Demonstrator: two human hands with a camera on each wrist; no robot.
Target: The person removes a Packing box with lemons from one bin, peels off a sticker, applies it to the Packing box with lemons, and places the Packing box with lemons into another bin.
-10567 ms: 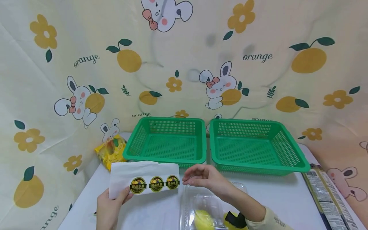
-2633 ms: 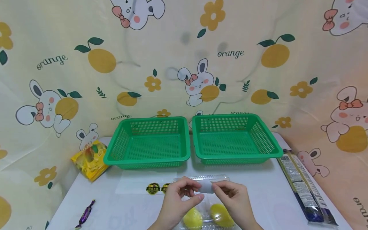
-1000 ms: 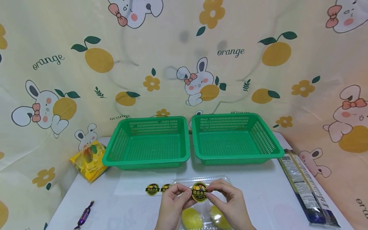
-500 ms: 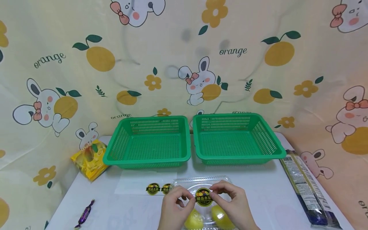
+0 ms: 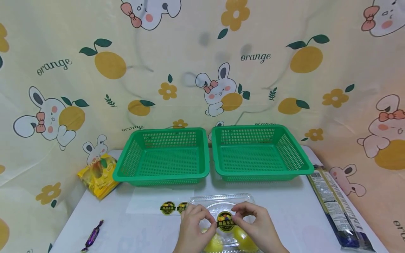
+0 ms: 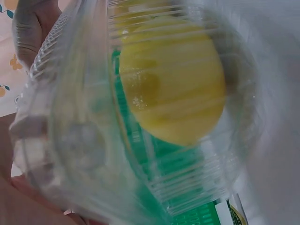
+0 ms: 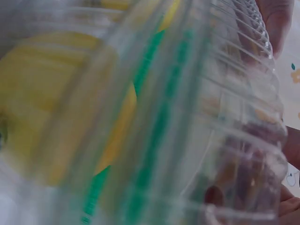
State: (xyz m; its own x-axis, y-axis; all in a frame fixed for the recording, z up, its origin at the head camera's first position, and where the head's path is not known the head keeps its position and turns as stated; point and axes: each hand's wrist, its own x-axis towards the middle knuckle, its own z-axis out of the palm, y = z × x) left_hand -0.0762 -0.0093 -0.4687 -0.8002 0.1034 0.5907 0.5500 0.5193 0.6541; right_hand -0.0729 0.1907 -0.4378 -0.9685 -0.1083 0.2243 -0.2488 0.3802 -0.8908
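Observation:
In the head view, a round black-and-gold sticker lies close over the lid of a clear plastic clamshell box. My left hand pinches the sticker's left edge between thumb and forefinger, and my right hand pinches its right edge. Through the box show yellow, lemon-like fruits. One such fruit fills much of the left wrist view behind the ribbed clear wall; another yellow fruit shows blurred in the right wrist view. Left of the box, a white backing sheet carries more stickers, partly covered by my left hand.
Two green baskets, one left and one right, stand side by side at the back. A yellow snack bag leans at the left, with a purple wrapped candy nearer. Long plastic packaging lies along the right edge.
Earlier my left hand held up the backing sheet; it now lies on the table. One sticker is off it, turned print side up, and both hands have lowered it toward the lid.

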